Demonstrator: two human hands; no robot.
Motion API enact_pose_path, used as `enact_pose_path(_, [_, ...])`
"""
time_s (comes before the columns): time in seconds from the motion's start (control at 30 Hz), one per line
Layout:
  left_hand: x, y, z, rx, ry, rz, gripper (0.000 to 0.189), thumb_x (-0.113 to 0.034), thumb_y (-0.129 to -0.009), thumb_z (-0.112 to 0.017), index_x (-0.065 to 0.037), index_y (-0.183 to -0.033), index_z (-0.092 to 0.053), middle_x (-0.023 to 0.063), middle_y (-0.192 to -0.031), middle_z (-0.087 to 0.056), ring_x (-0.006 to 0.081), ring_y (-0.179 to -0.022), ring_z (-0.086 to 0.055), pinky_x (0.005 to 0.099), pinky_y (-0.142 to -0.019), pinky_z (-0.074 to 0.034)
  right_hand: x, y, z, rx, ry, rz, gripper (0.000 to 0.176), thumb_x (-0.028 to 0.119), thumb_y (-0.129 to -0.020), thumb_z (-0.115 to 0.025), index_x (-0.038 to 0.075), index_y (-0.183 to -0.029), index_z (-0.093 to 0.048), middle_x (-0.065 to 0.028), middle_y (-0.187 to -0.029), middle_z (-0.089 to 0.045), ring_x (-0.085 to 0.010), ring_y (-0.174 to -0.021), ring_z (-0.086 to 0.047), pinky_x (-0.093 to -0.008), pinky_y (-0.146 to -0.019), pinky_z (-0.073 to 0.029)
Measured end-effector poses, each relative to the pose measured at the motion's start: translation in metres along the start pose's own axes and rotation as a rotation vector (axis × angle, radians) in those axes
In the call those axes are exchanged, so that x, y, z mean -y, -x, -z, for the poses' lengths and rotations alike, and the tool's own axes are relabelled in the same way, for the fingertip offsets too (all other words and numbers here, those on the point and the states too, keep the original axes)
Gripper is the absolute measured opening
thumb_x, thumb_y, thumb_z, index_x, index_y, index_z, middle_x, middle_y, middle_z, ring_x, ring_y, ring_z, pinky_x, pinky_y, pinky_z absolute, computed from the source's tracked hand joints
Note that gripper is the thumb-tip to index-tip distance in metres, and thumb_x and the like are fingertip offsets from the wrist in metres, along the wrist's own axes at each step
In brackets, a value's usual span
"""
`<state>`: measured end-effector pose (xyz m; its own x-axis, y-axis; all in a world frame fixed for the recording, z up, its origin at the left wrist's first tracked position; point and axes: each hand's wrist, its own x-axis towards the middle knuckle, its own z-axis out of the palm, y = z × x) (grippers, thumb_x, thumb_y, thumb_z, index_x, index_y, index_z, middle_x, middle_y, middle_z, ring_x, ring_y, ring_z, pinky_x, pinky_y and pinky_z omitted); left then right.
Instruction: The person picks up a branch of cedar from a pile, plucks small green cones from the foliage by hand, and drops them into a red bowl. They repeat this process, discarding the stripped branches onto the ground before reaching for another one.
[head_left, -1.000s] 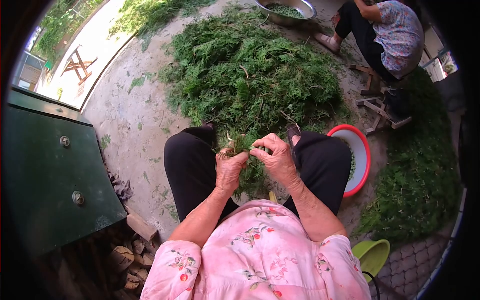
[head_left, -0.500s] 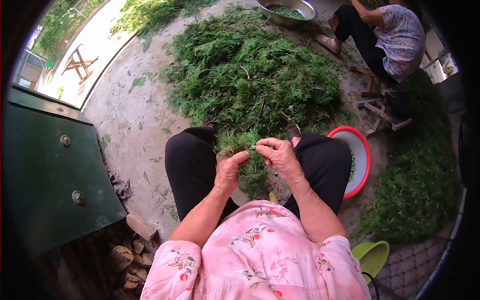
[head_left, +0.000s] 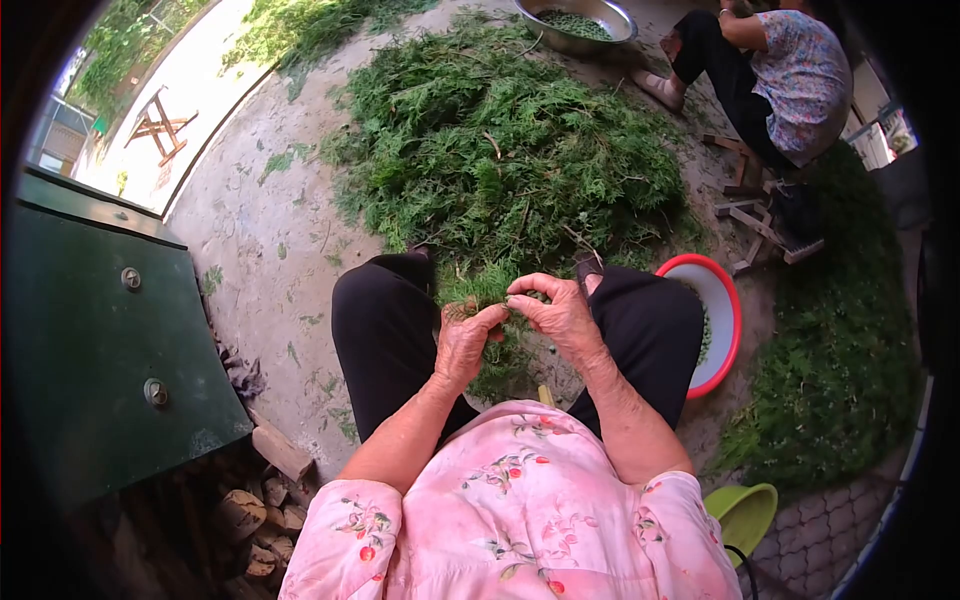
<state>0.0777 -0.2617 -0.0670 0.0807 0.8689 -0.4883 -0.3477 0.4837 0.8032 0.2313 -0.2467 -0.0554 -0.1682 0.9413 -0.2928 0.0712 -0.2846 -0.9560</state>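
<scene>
Between my knees, my left hand [head_left: 464,342] is closed around a green leafy sprig [head_left: 485,283], whose fronds stick out above and below the fingers. My right hand [head_left: 558,318] is at the sprig's right side, thumb and forefinger pinched close to my left thumb; whatever lies between those fingertips is too small to make out. Just beyond my feet lies a large heap of green branches [head_left: 500,150]. A white basin with a red rim [head_left: 733,345], holding small green pieces, stands beside my right knee.
A metal bowl [head_left: 590,45] of green pieces stands beyond the heap. At the upper right a person [head_left: 800,80] sits near wooden stools [head_left: 750,215]. More greenery [head_left: 830,370] lies at right. A green cabinet [head_left: 120,330] stands left, firewood [head_left: 265,525] below, and a lime-green basin [head_left: 745,515] lower right.
My left hand has shifted slightly right and turned, with the sprig moving along. My right fingertips have moved a little left and down, closer to my left thumb.
</scene>
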Motion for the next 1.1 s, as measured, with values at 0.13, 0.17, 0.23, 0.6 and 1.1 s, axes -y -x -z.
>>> enact_pose_path(0.13, [0.010, -0.006, 0.009, -0.003, -0.024, 0.013, 0.005, -0.005, -0.074, -0.063, -0.003, -0.077, -0.060, 0.0018, -0.072, -0.059, 0.0107, -0.058, -0.054, 0.0244, -0.049, -0.044, -0.007, -0.003, -0.007, -0.089, 0.293, 0.448, 0.012, 0.009, -0.080, -0.064, 0.001, -0.090, -0.063, 0.0002, -0.078, -0.059, -0.0046, -0.057, -0.050, -0.0203, -0.051, -0.041])
enact_pose_path(0.17, [0.013, -0.008, 0.010, -0.022, -0.009, 0.047, 0.004, -0.005, -0.074, -0.062, -0.003, -0.077, -0.059, 0.0023, -0.072, -0.059, 0.0112, -0.057, -0.053, 0.0247, -0.048, -0.044, -0.005, -0.002, -0.009, -0.152, 0.403, 0.630, 0.011, 0.007, -0.080, -0.062, 0.000, -0.088, -0.062, -0.0016, -0.078, -0.059, -0.0067, -0.061, -0.053, -0.0225, -0.053, -0.043])
enact_pose_path(0.23, [0.006, -0.003, 0.002, -0.072, 0.072, 0.067, 0.005, -0.004, -0.075, -0.061, -0.003, -0.079, -0.059, 0.0029, -0.073, -0.059, 0.0117, -0.058, -0.054, 0.0248, -0.049, -0.045, 0.004, 0.001, -0.011, -0.156, 0.216, 0.438, 0.010, 0.007, -0.080, -0.062, 0.001, -0.088, -0.062, -0.0018, -0.078, -0.059, -0.0067, -0.060, -0.053, -0.0223, -0.053, -0.043])
enact_pose_path(0.6, [0.005, -0.007, 0.005, -0.061, 0.362, 0.161, 0.011, -0.010, -0.083, -0.064, 0.000, -0.086, -0.059, 0.0053, -0.078, -0.061, 0.0162, -0.063, -0.060, 0.0272, -0.055, -0.048, -0.006, 0.000, 0.009, 0.065, -0.628, -0.133, 0.016, 0.005, -0.084, -0.056, 0.003, -0.100, -0.057, -0.0063, -0.082, -0.059, -0.0089, -0.061, -0.056, -0.0184, -0.045, -0.042])
enact_pose_path(1.1, [0.010, -0.010, 0.007, -0.031, 0.248, 0.104, 0.005, -0.006, -0.083, -0.061, -0.002, -0.086, -0.059, 0.0053, -0.076, -0.061, 0.0150, -0.065, -0.059, 0.0248, -0.052, -0.046, -0.009, 0.000, -0.003, -0.005, 0.020, -0.057, 0.017, 0.014, -0.080, -0.065, 0.001, -0.089, -0.060, -0.0037, -0.075, -0.060, -0.0065, -0.052, -0.053, -0.0211, -0.044, -0.041])
